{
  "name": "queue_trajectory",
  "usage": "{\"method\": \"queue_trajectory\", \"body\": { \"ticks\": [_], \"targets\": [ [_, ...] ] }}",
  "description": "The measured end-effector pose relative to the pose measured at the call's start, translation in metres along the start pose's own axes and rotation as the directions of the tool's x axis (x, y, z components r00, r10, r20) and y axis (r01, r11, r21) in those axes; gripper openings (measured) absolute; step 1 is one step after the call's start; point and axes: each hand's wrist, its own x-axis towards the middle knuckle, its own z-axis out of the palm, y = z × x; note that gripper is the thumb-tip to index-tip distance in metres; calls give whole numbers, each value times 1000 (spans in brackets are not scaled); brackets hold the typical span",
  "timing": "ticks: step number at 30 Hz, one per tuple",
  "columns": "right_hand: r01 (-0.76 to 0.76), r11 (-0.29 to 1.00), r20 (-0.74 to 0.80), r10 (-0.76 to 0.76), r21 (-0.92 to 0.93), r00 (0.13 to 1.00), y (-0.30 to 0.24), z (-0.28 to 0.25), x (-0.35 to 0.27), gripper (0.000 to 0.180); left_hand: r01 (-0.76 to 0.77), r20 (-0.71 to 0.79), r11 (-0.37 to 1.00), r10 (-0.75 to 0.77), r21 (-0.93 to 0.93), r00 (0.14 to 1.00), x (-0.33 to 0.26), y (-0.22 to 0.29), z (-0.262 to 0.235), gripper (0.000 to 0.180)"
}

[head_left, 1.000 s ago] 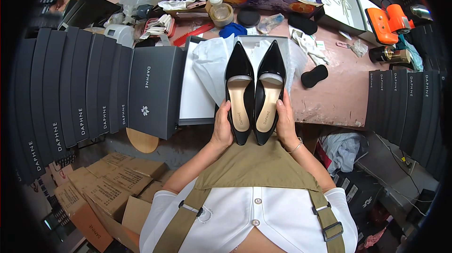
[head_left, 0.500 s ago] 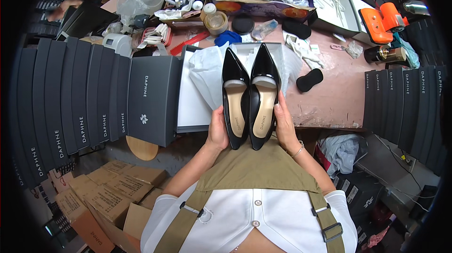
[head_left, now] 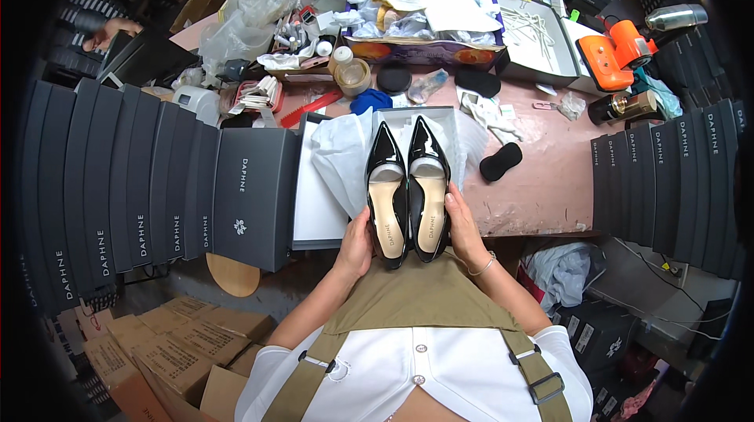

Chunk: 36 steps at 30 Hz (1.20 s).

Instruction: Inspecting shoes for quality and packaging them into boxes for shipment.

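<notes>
Head cam, looking straight down at our lap & the bench. We've got a pair of black patent pointed pumps side by side, toes pointing away from us, heels at the bench's near edge. Left hand [head_left: 355,247] is cupped round the heel end of the left shoe [head_left: 388,198], fingers curled under so we can't see them, thumb up along the outer side. Right hand [head_left: 465,232] does the same on the right shoe [head_left: 429,190], fingers laid flat along its outer side, wrapped partway, not a tight fist. Both shoes touch each other along the inner edges, tan insoles facing up.

The toes lie over an open shoebox [head_left: 318,202] w/ white tissue paper [head_left: 343,156] bunched inside. Just left of it stands a row of dark grey shoeboxes [head_left: 157,186], another row [head_left: 675,178] on the right, well apart. On the pink bench top [head_left: 542,186] near the right shoe lies a black insole pad [head_left: 501,162]. Further back: an orange tool [head_left: 613,49], a roll of tape [head_left: 353,75], plastic bags & clutter. Cardboard cartons [head_left: 173,343] on the floor, lower left.
</notes>
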Motion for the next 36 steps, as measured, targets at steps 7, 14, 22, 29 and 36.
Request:
{"method": "queue_trajectory", "body": {
  "ticks": [7,14,22,29,36],
  "targets": [
    [88,996,-37,-88,7,995,23,-8,4,62,-238,28,943,238,233,971,7,-1,4,53],
    [68,985,39,-75,160,996,18,1,-3,60,-566,390,609,411,556,824,42,50,68,100],
    [176,980,146,-161,-94,976,-30,-50,20,35,-277,563,847,-31,453,826,60,106,77,95],
    [480,618,-42,-639,-623,768,-7,-158,194,14,-101,563,877,-209,470,799,32,50,105,86],
    [512,28,458,-410,-858,789,18,-156,289,12,-82,480,868,-189,489,857,20,57,110,84]
  ]
}}
